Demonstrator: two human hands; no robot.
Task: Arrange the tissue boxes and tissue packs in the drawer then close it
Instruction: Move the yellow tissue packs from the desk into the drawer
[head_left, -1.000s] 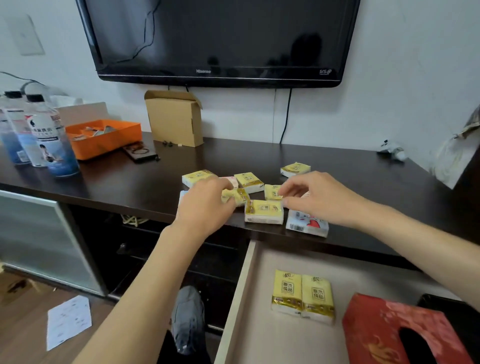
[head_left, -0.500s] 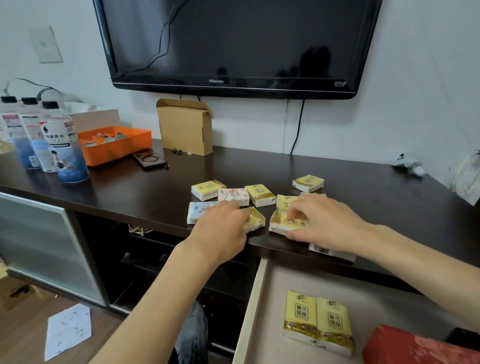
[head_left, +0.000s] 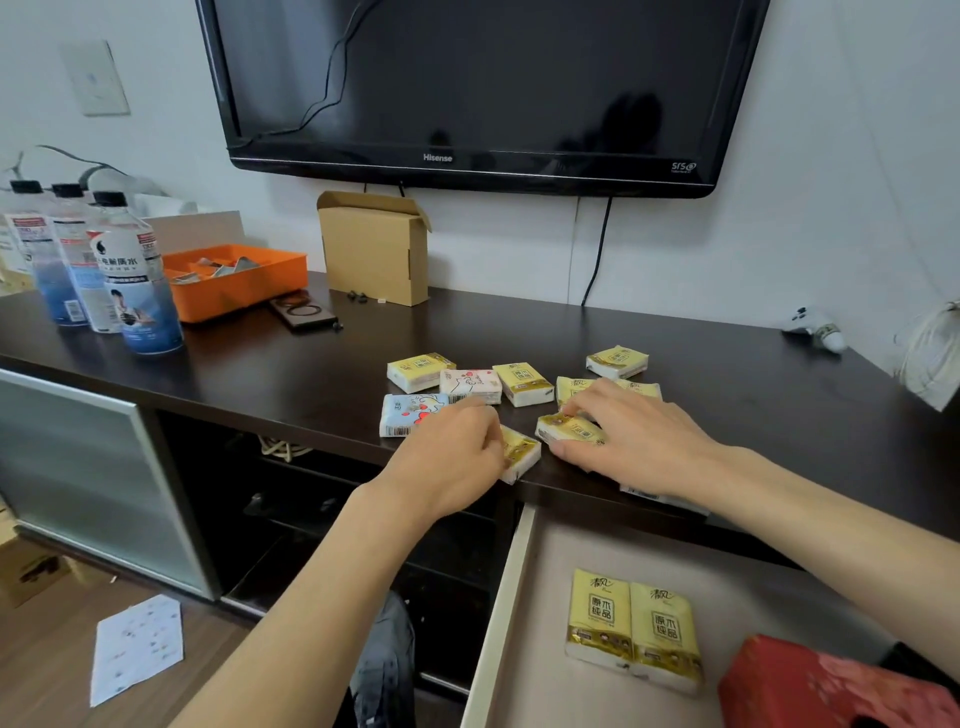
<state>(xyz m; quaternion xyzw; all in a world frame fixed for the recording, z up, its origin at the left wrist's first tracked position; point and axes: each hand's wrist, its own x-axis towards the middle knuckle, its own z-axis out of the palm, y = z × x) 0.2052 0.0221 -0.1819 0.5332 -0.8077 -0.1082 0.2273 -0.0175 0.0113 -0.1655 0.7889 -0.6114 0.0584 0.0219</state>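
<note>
Yellow tissue packs are being gathered on the dark counter (head_left: 701, 364), left hand (head_left: 447, 457) grasping one pack (head_left: 521, 451) at the edge, right hand (head_left: 631, 434) pinching another (head_left: 569, 430), and next they likely drop into the open drawer (head_left: 540, 649) beside two packs (head_left: 631, 626) and the red box (head_left: 831, 686).

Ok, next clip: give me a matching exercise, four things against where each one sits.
Things:
1. red tissue box
2. bottles
3. cardboard box
4. blue pack

Places:
A. under the TV, by the wall
B. left of the left hand
C. in the drawer
D. far left of the countertop

Pairs: 1-C, 2-D, 3-A, 4-B
</note>
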